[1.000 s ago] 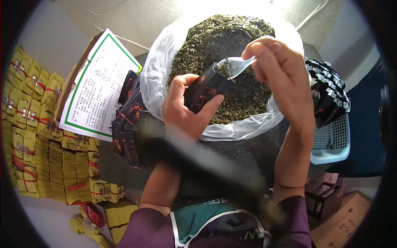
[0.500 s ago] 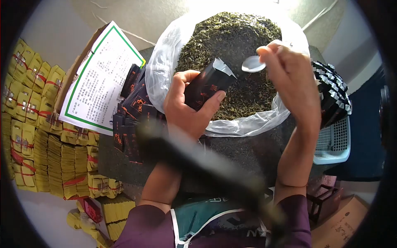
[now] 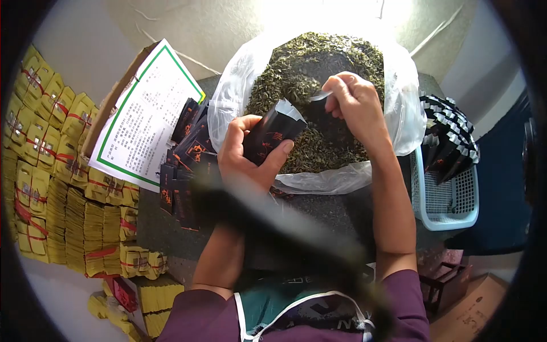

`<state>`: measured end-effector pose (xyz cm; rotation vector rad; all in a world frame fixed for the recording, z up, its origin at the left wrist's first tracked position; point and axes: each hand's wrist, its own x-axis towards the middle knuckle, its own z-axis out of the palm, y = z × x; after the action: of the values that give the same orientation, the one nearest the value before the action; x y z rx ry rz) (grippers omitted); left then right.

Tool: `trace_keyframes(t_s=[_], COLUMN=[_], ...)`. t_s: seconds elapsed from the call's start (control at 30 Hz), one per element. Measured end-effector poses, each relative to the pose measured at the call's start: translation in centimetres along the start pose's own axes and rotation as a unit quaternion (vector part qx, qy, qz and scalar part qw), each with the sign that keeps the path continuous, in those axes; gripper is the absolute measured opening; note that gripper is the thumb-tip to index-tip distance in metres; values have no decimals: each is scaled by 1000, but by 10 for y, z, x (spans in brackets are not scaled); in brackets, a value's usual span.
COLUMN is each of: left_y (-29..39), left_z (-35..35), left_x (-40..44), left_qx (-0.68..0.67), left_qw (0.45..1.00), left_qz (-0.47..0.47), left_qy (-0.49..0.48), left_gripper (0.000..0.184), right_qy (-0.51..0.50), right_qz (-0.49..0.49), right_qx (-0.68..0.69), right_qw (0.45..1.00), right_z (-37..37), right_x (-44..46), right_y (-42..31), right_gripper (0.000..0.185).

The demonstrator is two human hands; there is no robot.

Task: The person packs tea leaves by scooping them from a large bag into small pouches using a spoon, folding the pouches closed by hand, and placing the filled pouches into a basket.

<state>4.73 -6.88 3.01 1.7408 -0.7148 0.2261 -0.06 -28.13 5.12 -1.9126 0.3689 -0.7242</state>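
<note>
My left hand (image 3: 245,157) is closed around a black foil packet (image 3: 269,137) with orange print. Its cut top stands open, showing a silvery lining, and it tilts toward the upper right. In my right hand (image 3: 357,105) I pinch a small white spoon (image 3: 321,97). A clump of dried leaves hides most of its bowl, close to the packet's mouth. Below both hands, dried green tea-like leaves (image 3: 325,45) fill a clear plastic bag (image 3: 227,94) with its rim folded out. What is inside the packet is hidden.
Flat black packets (image 3: 183,199) lie left of the bag, near a green-bordered printed sheet (image 3: 139,119). On the right, a light blue basket (image 3: 447,222) holds several upright black packets (image 3: 450,128). Bundled yellow packets (image 3: 65,165) are stacked far left. A blurred dark object (image 3: 285,239) crosses the foreground.
My right hand has moved left and down toward the packet, and the spoon, bare before, now has leaves at its bowl. My left hand with the packet has shifted slightly left and down.
</note>
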Motion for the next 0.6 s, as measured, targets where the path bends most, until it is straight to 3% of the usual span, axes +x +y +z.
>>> trace_keyframes(t_s=[0.3, 0.43, 0.6], left_y=[1, 0, 9], left_z=[5, 12, 16], left_x=[5, 9, 10], left_qx=[46, 97, 78], left_qw=[998, 992, 995], left_qz=[28, 73, 45], left_qy=[-20, -22, -47], left_gripper=[48, 49, 49], right_qy=[22, -3, -81], right_qz=[-9, -4, -31], right_qx=[59, 82, 31], right_qw=[998, 997, 996], right_z=[-33, -45, -48], right_x=[-12, -16, -22], right_y=[-28, -36, -43], right_gripper=[26, 27, 27])
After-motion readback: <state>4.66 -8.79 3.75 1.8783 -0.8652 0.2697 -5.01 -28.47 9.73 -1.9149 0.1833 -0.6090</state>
